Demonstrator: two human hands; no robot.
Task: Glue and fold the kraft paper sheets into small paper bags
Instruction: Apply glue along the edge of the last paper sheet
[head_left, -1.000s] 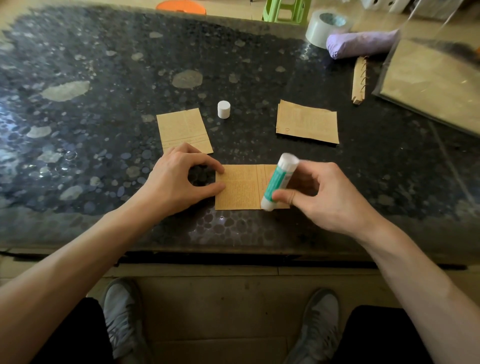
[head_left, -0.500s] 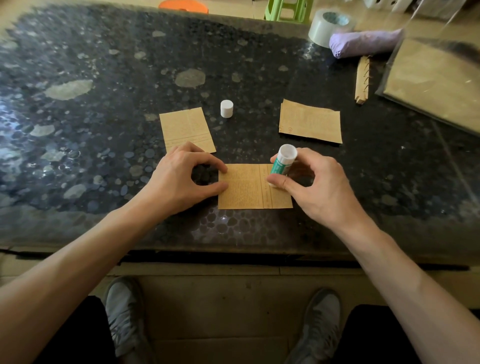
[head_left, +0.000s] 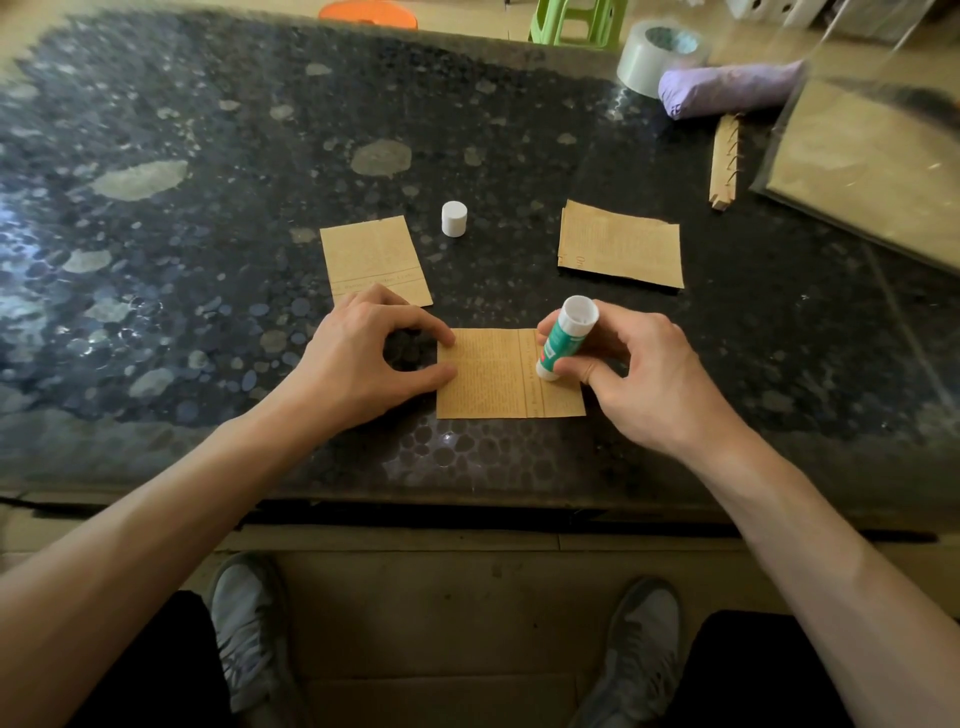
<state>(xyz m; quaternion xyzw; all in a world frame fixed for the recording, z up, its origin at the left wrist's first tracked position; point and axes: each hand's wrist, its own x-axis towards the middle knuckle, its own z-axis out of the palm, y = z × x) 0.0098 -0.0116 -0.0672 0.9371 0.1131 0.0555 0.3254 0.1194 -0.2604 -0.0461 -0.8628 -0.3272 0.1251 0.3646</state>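
A folded kraft paper sheet (head_left: 488, 379) lies near the front edge of the dark speckled table (head_left: 208, 208). My left hand (head_left: 358, 358) pins its left edge with thumb and forefinger tips. My right hand (head_left: 644, 374) grips a green and white glue stick (head_left: 563, 338), its lower tip down on the sheet's right flap. The stick's white cap (head_left: 454, 218) stands apart further back. A folded kraft bag (head_left: 371, 260) lies behind my left hand. A small stack of kraft sheets (head_left: 621, 244) lies back right.
At the back right sit a roll of clear tape (head_left: 657, 54), a purple bundle (head_left: 727, 88), a narrow torn spiral-paper strip (head_left: 724, 161) and a clear plastic sleeve of kraft paper (head_left: 867, 166). An orange stool (head_left: 369, 13) and a green stool (head_left: 576, 23) stand beyond the table.
The glue stick has gone from a slant near the sheet's lower edge to nearly upright further up the right flap. My left hand has held the sheet still.
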